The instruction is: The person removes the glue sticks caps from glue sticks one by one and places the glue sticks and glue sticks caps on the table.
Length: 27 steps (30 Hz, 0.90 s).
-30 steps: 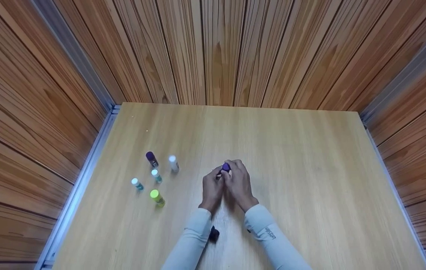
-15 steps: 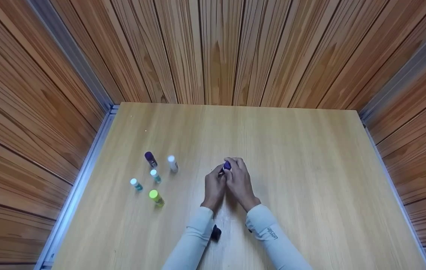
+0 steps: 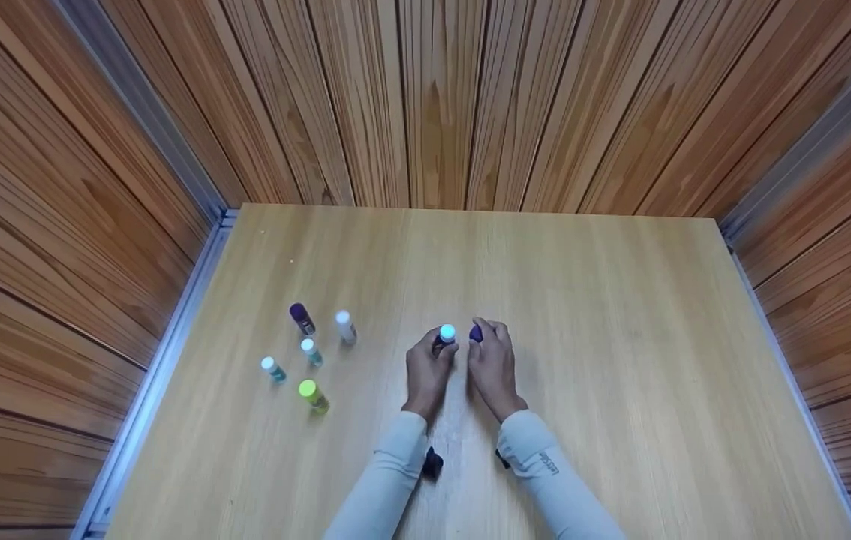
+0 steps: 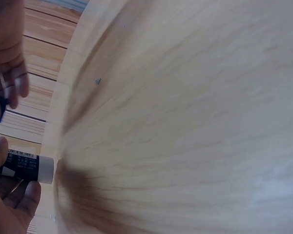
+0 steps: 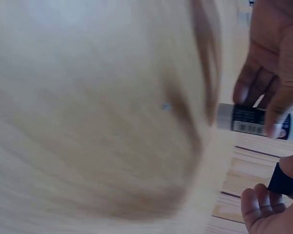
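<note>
My left hand [image 3: 425,379] grips a glue stick [image 4: 25,166] with a dark, printed label and a pale base. Its uncapped, light blue-white top faces up in the head view. A short way to the right, my right hand [image 3: 493,375] pinches the purple cap [image 5: 282,180] between thumb and fingers. Cap and stick are apart, with a narrow gap between the two hands. Both are held above the wooden table [image 3: 620,337]. In the right wrist view the stick's label and barcode show between the left thumb and fingers.
Left of the hands, several other glue sticks stand on the table: a purple one [image 3: 302,319], a white one [image 3: 346,328], two small teal ones with white caps, and a green one [image 3: 314,397]. Wood-panelled walls [image 3: 440,105] enclose the back and sides.
The purple cap has come off the glue stick. My right hand has moved slightly right with it, while the left hand stays nearly in place and the stick's pale top now shows.
</note>
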Each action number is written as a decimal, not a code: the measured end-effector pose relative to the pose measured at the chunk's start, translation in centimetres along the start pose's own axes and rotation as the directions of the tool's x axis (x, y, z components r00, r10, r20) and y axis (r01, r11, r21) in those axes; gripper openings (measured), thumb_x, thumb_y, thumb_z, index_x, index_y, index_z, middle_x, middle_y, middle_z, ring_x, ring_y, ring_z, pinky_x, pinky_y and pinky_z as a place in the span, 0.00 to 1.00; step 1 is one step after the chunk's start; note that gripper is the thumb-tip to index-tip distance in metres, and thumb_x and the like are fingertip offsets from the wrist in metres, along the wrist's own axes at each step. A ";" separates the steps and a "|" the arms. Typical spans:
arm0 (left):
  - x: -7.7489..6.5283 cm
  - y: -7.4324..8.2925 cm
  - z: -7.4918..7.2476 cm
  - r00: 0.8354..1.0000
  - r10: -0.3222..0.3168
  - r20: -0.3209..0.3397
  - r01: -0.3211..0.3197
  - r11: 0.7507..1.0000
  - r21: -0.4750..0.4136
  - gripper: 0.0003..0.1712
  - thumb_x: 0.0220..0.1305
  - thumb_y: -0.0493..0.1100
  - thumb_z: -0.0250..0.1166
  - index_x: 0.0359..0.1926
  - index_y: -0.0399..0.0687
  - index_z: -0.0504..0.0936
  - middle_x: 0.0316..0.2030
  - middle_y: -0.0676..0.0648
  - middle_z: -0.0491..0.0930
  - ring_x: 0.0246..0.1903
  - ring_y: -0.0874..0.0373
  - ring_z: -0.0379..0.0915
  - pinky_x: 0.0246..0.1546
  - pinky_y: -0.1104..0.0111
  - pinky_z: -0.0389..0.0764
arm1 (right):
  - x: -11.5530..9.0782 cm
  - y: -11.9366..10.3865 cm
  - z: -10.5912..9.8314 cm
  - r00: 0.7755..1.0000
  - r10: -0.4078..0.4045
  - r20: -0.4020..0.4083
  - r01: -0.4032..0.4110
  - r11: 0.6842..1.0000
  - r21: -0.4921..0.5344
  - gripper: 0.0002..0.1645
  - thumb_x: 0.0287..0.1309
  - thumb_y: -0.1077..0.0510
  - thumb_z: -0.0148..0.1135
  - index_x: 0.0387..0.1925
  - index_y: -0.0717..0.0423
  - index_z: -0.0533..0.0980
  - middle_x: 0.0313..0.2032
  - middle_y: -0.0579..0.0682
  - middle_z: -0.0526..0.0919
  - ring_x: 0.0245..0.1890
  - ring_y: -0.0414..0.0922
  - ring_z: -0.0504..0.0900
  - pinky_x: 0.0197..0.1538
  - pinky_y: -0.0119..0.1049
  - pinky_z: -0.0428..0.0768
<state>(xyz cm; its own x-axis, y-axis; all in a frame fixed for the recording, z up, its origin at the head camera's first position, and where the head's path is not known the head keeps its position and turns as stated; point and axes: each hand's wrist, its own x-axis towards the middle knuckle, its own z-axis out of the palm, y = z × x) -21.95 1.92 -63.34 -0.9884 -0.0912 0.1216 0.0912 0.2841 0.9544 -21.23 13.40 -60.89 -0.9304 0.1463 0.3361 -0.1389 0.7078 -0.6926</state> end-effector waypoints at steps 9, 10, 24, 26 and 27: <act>0.1 -0.2 0.6 0.996 -0.088 0.014 0.087 0.995 0.055 0.16 0.55 0.37 0.63 0.47 0.49 0.78 0.45 0.53 0.79 0.46 0.65 0.73 0.45 0.73 0.74 | -0.8 2.1 0.8 0.998 0.041 0.043 -0.037 0.996 -0.080 0.21 0.52 0.65 0.58 0.50 0.62 0.74 0.42 0.58 0.74 0.44 0.53 0.73 0.48 0.44 0.72; 0.2 -0.3 0.6 0.995 -0.094 0.016 0.092 0.994 0.059 0.17 0.55 0.37 0.63 0.48 0.49 0.78 0.45 0.54 0.79 0.46 0.65 0.73 0.45 0.73 0.74 | -0.9 2.3 0.9 0.998 0.044 0.046 -0.040 0.995 -0.086 0.20 0.52 0.65 0.58 0.49 0.62 0.74 0.42 0.58 0.74 0.43 0.53 0.73 0.48 0.44 0.72; 0.4 -0.4 0.3 1.000 -0.015 0.018 0.014 0.995 0.097 0.13 0.52 0.37 0.65 0.42 0.46 0.81 0.37 0.52 0.82 0.40 0.65 0.76 0.40 0.74 0.76 | -0.7 2.6 1.6 0.993 0.057 0.107 -0.043 0.990 -0.134 0.16 0.50 0.65 0.61 0.43 0.60 0.74 0.39 0.55 0.78 0.40 0.52 0.75 0.44 0.43 0.73; 0.5 -0.4 0.3 1.000 -0.011 0.023 0.008 0.995 0.097 0.13 0.53 0.37 0.65 0.41 0.46 0.81 0.37 0.52 0.82 0.40 0.65 0.76 0.40 0.73 0.76 | -0.6 2.6 1.7 0.994 0.045 0.104 -0.030 0.990 -0.141 0.15 0.49 0.65 0.61 0.42 0.60 0.75 0.36 0.55 0.78 0.38 0.51 0.75 0.41 0.43 0.74; 0.5 -0.4 0.2 1.000 -0.007 0.024 0.005 0.995 0.100 0.13 0.53 0.37 0.65 0.41 0.46 0.81 0.37 0.52 0.82 0.40 0.65 0.76 0.41 0.73 0.76 | -0.5 2.6 1.7 0.994 0.043 0.105 -0.027 0.989 -0.143 0.14 0.49 0.65 0.61 0.41 0.60 0.75 0.36 0.55 0.78 0.37 0.51 0.75 0.40 0.43 0.74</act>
<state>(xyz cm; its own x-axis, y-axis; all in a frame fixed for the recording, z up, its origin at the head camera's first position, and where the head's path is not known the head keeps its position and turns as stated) -22.52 2.00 -63.69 -0.9917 -0.0699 0.1077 0.0737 0.3773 0.9232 -21.68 13.97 -63.94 -0.9660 0.1029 0.2373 -0.0635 0.7952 -0.6030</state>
